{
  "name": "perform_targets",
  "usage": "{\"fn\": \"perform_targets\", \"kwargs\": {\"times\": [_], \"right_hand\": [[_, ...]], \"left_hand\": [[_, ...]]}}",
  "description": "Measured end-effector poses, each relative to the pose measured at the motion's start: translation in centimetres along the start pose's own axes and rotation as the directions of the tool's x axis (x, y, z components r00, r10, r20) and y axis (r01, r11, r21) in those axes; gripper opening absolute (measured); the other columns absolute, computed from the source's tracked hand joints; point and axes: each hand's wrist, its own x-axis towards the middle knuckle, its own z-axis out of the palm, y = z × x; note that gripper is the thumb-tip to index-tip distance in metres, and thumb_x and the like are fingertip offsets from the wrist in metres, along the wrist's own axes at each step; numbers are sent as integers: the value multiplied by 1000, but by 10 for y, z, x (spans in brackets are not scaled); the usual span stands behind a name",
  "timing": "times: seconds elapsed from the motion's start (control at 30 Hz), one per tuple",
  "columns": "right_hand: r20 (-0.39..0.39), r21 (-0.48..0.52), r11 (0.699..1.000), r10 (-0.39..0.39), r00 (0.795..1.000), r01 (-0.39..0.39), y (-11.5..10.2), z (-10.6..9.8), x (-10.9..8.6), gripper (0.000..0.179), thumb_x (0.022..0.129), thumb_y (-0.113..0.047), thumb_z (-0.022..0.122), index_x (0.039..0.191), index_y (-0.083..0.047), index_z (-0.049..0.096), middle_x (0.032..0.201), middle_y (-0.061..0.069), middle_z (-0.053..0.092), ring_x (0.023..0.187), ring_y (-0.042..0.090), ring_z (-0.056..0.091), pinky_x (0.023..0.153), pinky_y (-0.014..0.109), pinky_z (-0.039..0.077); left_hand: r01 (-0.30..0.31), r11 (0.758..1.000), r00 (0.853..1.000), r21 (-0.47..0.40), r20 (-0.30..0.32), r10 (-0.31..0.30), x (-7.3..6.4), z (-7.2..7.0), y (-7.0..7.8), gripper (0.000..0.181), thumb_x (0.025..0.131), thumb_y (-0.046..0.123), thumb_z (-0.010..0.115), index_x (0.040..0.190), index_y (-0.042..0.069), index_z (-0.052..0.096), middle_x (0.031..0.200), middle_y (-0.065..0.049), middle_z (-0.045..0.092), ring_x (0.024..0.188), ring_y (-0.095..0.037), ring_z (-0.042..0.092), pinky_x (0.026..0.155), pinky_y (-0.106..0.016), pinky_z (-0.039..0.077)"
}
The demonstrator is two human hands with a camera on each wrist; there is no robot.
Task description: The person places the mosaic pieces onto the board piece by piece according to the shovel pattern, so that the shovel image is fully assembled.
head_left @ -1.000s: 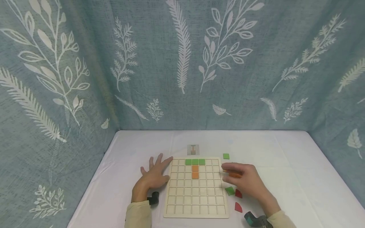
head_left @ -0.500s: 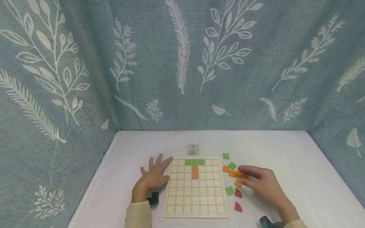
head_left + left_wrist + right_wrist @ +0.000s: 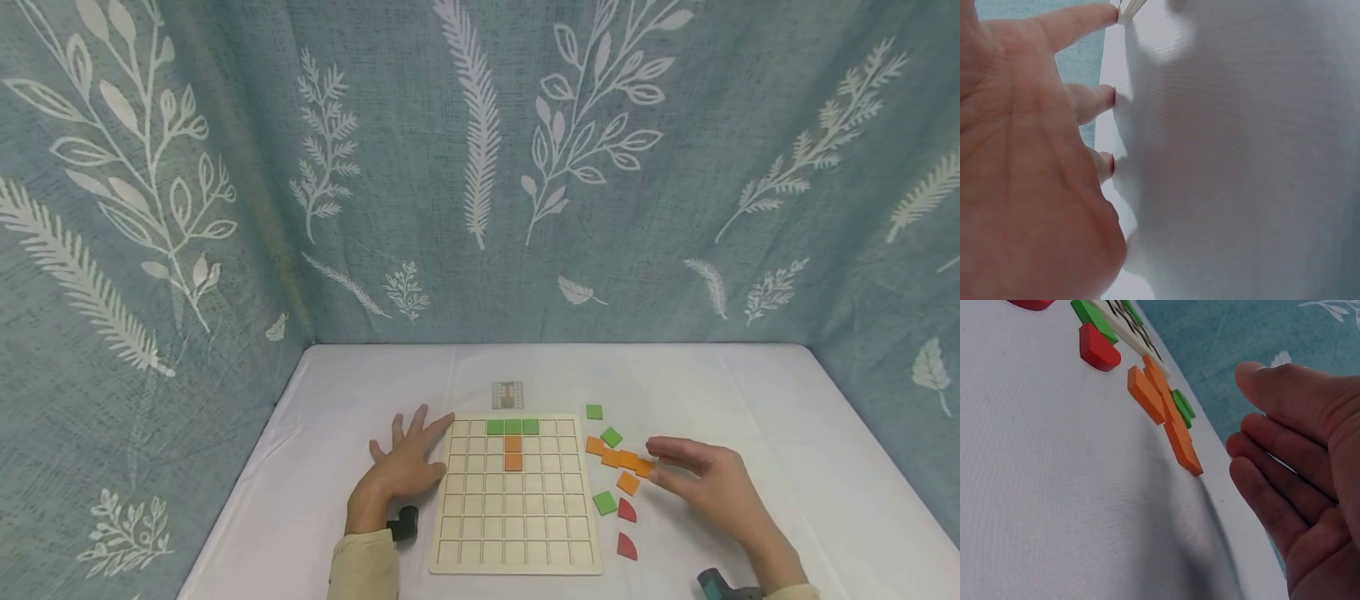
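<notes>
A pale wooden grid board (image 3: pixel 514 527) lies on the table. Three green tiles (image 3: pixel 513 427) sit in its top row, with two orange tiles (image 3: pixel 513 452) in a column beneath the middle one. My left hand (image 3: pixel 405 467) is spread beside the board, its index fingertip at the upper left corner and its thumb at the left edge. Right of the board, a slanting line of several orange tiles (image 3: pixel 619 458) ends near my right hand (image 3: pixel 716 483). That hand has relaxed fingers and holds nothing; in the right wrist view it appears apart from the orange tile (image 3: pixel 1182 447).
Another orange tile (image 3: pixel 627 482) lies below the line. Loose green tiles (image 3: pixel 604 502) and two red quarter-round pieces (image 3: pixel 627 546) lie along the board's right side. A small pattern card (image 3: pixel 507 395) lies behind the board. A patterned curtain (image 3: pixel 480 167) hangs behind the white table.
My right hand has moved right, away from the board, uncovering the orange tiles. Those tiles now show as a slanting line. The left hand and the board have stayed put.
</notes>
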Motion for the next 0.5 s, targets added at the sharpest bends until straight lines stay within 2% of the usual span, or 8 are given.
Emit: {"fn": "perform_targets", "kwargs": {"times": [0.1, 0.23, 0.33, 0.5], "right_hand": [[5, -10, 1000, 19, 1000, -19, 2, 1, 0, 43, 89, -21, 92, 130, -16, 81, 123, -1, 83, 117, 21, 79, 97, 21, 61], [11, -30, 998, 48, 999, -48, 5, 2, 1, 43, 90, -21, 91, 131, -17, 80, 125, -2, 83, 120, 21, 78, 99, 22, 60], [17, -50, 996, 78, 997, -77, 8, 4, 2, 44, 90, -20, 90, 133, -17, 79, 126, -3, 82, 122, 21, 77, 101, 23, 60], [31, -55, 993, 103, 994, -101, 11, 8, 3, 45, 92, -17, 88, 135, -15, 78, 126, 0, 82, 120, 22, 78, 102, 33, 63]], "left_hand": [[18, 1000, 1000, 2, 18, -18, -4, -6, 8, 85, 83, 8, 66, 166, 18, 49, 181, -28, 16, 166, -62, -4, 118, -92, -11], [24, 1000, 999, 17, 27, -24, -3, -7, 8, 85, 83, 8, 66, 166, 18, 48, 182, -27, 15, 166, -61, -4, 117, -93, -10], [13, 1000, 1000, -9, 14, -13, -1, -3, 3, 85, 83, 10, 65, 166, 19, 48, 181, -28, 16, 166, -62, -3, 117, -93, -12], [4, 1000, 1000, -15, -5, -4, 4, 5, -6, 85, 84, 13, 64, 167, 23, 47, 182, -26, 15, 166, -60, -5, 117, -92, -14]]}}
